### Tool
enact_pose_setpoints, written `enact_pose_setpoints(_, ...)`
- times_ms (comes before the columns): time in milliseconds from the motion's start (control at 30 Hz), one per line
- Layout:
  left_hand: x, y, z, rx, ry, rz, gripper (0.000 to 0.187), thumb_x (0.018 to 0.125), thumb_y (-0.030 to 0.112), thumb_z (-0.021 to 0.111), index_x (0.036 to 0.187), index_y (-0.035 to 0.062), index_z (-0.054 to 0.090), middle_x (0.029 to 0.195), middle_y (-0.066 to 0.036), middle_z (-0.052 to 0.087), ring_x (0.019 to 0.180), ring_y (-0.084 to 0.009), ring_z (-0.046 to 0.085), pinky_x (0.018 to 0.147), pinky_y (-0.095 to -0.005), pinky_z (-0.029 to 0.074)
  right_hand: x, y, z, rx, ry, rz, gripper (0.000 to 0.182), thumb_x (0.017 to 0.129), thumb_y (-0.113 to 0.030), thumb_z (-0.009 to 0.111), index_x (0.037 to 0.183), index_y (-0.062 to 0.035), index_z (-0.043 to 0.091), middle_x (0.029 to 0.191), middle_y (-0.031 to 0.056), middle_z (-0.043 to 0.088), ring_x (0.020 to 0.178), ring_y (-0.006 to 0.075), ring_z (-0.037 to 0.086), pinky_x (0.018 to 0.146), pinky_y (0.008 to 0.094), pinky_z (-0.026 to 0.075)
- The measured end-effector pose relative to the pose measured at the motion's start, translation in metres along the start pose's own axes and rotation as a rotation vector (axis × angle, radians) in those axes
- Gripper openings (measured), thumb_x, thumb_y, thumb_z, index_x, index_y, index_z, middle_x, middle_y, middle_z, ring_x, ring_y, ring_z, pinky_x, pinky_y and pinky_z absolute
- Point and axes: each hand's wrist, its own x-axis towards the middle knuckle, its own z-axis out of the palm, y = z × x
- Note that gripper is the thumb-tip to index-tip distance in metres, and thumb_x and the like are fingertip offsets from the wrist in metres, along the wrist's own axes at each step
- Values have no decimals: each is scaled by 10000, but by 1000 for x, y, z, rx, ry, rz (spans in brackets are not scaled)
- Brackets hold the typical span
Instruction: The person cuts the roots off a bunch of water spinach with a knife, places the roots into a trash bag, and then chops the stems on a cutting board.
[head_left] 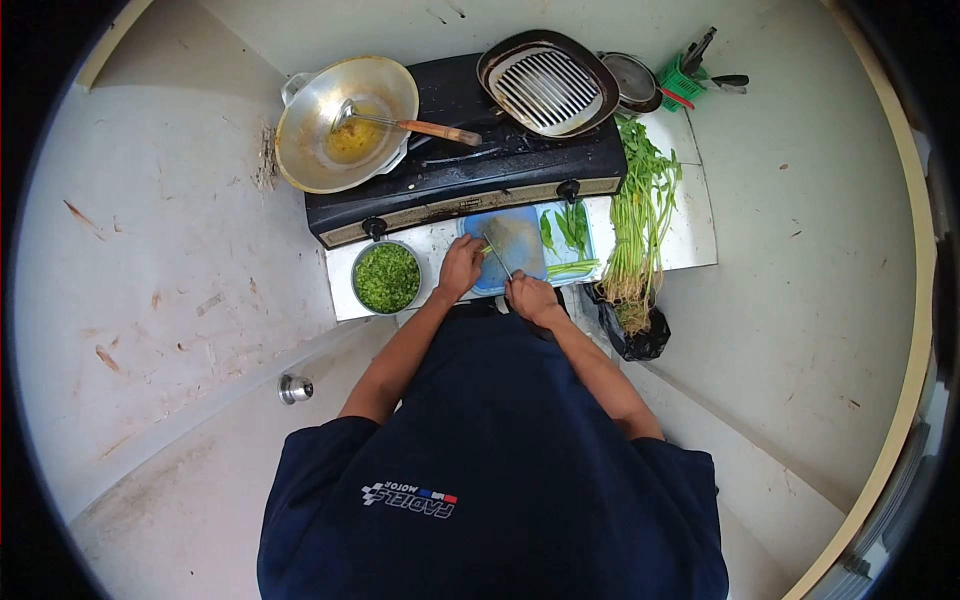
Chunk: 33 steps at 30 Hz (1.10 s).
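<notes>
A worn blue cutting board (530, 222) lies in front of the stove. My right hand (532, 299) is closed around the handle of a knife (497, 258), whose blade points up and left across the board. At the board's left side my left hand (462, 265) has its fingers curled on short green stalks (486, 250), close to the blade. Loose green leaves (572, 228) and cut stalks (573, 268) rest on a light blue tray at the right. Finely chopped greens (387, 278) fill a round pot left of my left hand.
A black stove (450, 190) carries a large wok (300, 150) with a wooden-handled ladle (440, 131) and a ridged grill pan (548, 90). A bundle of rooted leafy greens (640, 210) lies at the right, above a black bag (640, 345). A green basket (680, 80) holds knives.
</notes>
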Motion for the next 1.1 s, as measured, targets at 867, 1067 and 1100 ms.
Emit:
enact_pose_setpoints(867, -5, 8, 3, 56, 82, 27, 226, 841, -46, 673, 1059, 12, 694, 972, -184, 611, 990, -410, 612, 877, -482, 500, -5, -4, -6, -68, -1, 59, 397, 1067, -345, 474, 1019, 27, 604, 827, 263, 740, 799, 459, 742, 753, 535, 604)
enact_pose_setpoints(1067, -4, 12, 0, 79, 74, 41, 264, 828, -50, 659, 1080, 24, 692, 972, -193, 599, 977, -418, 605, 877, -490, 499, 3, -11, -11, 10, 49, 49, 429, 1075, -358, 462, 1040, 46, 601, 804, 305, 714, 784, 497, 713, 756, 565, 577)
enact_pose_setpoints(1100, -4, 11, 1, 77, 76, 47, 259, 823, -49, 661, 1070, 20, 693, 964, -190, 596, 966, -417, 601, 872, -493, 498, 4, -12, -12, 13, 55, 43, 430, 1075, -360, 463, 1040, 45, 604, 804, 305, 713, 785, 498, 713, 753, 566, 576)
